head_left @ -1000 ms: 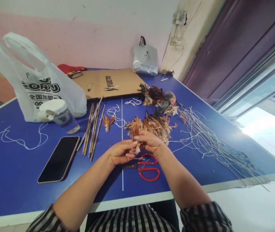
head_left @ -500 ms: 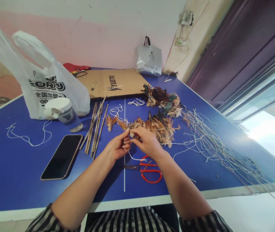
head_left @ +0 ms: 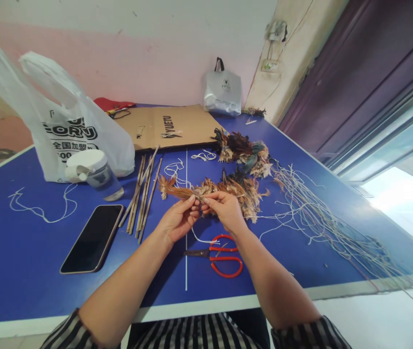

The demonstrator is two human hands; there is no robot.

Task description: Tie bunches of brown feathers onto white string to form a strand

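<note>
A small brown feather bunch (head_left: 181, 192) is pinched between my two hands over the blue table. My left hand (head_left: 180, 218) grips it near the middle with thumb and fingers. My right hand (head_left: 224, 207) pinches its pale quill end, at the right. Just behind lie piles of brown and tan feathers (head_left: 244, 194), with a darker feather pile (head_left: 242, 145) farther back. Nearer to me, red-handled scissors (head_left: 226, 259) rest with blades pointing left. A white string (head_left: 204, 241) trails beneath my hands toward the scissors.
Thin sticks (head_left: 143, 198) and a phone (head_left: 92, 238) lie left. Behind them stand a lidded plastic jar (head_left: 106, 182) and a white plastic bag (head_left: 119, 145). Flat cardboard (head_left: 188, 126) lies at the back, a silver bag (head_left: 222, 92) beyond. Loose strings (head_left: 322, 223) spread across the right.
My right hand has shifted slightly right and turned, its fingers now further along the quill end. More of the feather bunch shows above my left hand.
</note>
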